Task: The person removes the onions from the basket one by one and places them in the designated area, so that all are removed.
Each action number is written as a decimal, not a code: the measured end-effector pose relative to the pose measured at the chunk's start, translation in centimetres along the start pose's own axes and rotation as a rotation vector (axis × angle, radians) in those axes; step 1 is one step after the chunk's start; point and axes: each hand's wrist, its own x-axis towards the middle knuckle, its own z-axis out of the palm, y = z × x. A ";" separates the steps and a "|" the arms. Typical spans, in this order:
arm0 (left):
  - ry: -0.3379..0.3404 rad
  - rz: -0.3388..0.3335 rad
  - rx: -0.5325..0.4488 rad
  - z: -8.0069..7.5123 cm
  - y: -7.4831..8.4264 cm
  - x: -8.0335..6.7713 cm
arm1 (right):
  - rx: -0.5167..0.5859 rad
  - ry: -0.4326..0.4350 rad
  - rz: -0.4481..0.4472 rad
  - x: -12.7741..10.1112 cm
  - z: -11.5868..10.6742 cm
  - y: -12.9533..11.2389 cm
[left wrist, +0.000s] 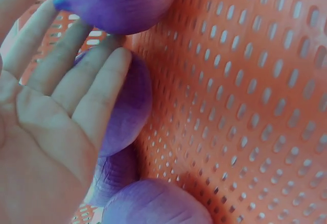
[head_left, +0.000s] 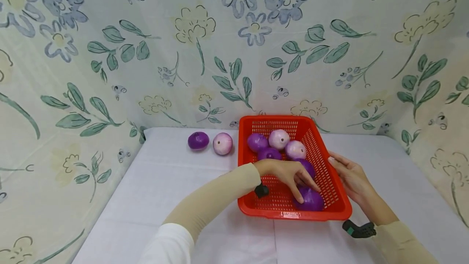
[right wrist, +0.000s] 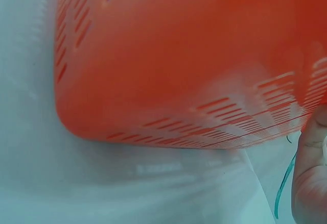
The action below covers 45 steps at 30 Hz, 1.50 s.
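Observation:
A red plastic basket [head_left: 289, 215] with slotted walls stands on the table, holding several purple and pale pink onions. My left hand [head_left: 287, 171] reaches down into it, thumb and fingertips touching the purple onion [head_left: 310, 199] in the near right corner. Its fingers look nearly straight in the left wrist view, where that onion [left wrist: 127, 4] covers some fingertips. Another purple onion [left wrist: 130, 106] lies behind the fingers. Against the outside of the basket's right wall, near the rim, my right hand [head_left: 353, 180] rests with extended fingers; the right wrist view catches only part of it.
Left of the basket, a purple onion [head_left: 198, 141] and a pale pink onion [head_left: 222, 144] lie on the white tablecloth [head_left: 165, 186]. Floral fabric [head_left: 205, 52] hangs behind and beside the table. Two pale onions sit at the basket's far end.

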 end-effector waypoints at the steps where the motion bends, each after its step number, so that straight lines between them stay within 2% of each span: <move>1: -0.005 -0.005 0.021 0.0 0.0 0.0 | 0.002 -0.003 -0.001 0.0 0.0 0.0; 4: -0.018 -0.021 0.067 0.2 0.1 -0.1 | 0.011 -0.010 -0.004 0.0 0.0 0.0; 14: -0.038 -0.068 0.041 0.5 0.2 -0.3 | -0.037 0.022 0.001 0.0 0.1 -0.1; 20: -0.030 -0.105 0.034 0.5 0.2 -0.3 | -0.006 0.009 0.001 0.0 0.1 -0.1; 24: -0.039 -0.099 0.032 0.4 0.3 -0.4 | 0.003 0.001 0.002 0.0 0.0 -0.1; 27: -0.041 -0.106 -0.015 0.3 0.4 -0.4 | 0.008 -0.009 0.001 0.1 -0.1 -0.1; 34: -0.019 -0.182 -0.189 0.3 0.7 -0.5 | 0.020 -0.041 -0.022 0.1 -0.1 0.0; 39: -0.016 -0.185 -0.227 0.3 0.9 -0.8 | 0.011 -0.029 -0.005 0.1 -0.1 -0.1; 45: -0.019 -0.150 -0.236 0.0 1.2 -1.3 | -0.007 0.006 0.029 0.1 0.0 -0.2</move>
